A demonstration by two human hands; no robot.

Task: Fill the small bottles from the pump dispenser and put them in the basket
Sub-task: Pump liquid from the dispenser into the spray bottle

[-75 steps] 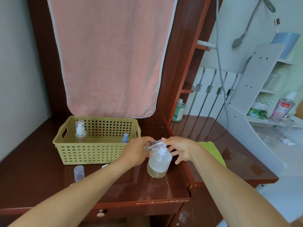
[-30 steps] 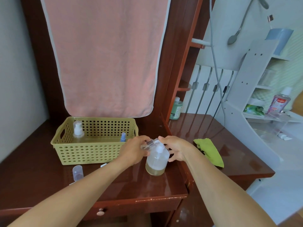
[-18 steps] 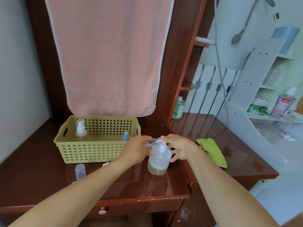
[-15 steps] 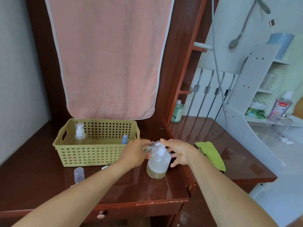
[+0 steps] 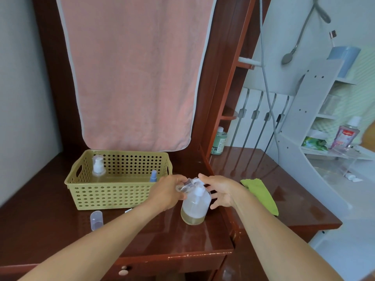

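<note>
At a glossy brown desk, a green basket on the left already holds a clear pump-topped bottle in its far left corner and a blue-capped bottle against its right wall. A loose clear cap stands on the desk in front of the basket. Just right of the basket, the person's left hand curls its fingers round a small clear bottle, tipped with its mouth toward the white spout of the pump dispenser, which stands upright near the desk's right edge. The small bottle looks light, thin-walled and stiff, and likely slick if soap runs down it, so a grip round the body, as here, seems the sound place to hold it. Whether any liquid has gone in cannot be told. The dispenser is a rounded, frosted plastic bottle with a shallow layer of yellowish liquid at the bottom, so it is probably light and apt to tip or slide on the polished top under a push. It would be best steadied at the shoulder and pressed straight down on the head. The right hand has its fingers spread, one fingertip over the pump head and the rest fanned beside the dispenser's shoulder, gripping nothing. A green cloth lies just to the right.
</note>
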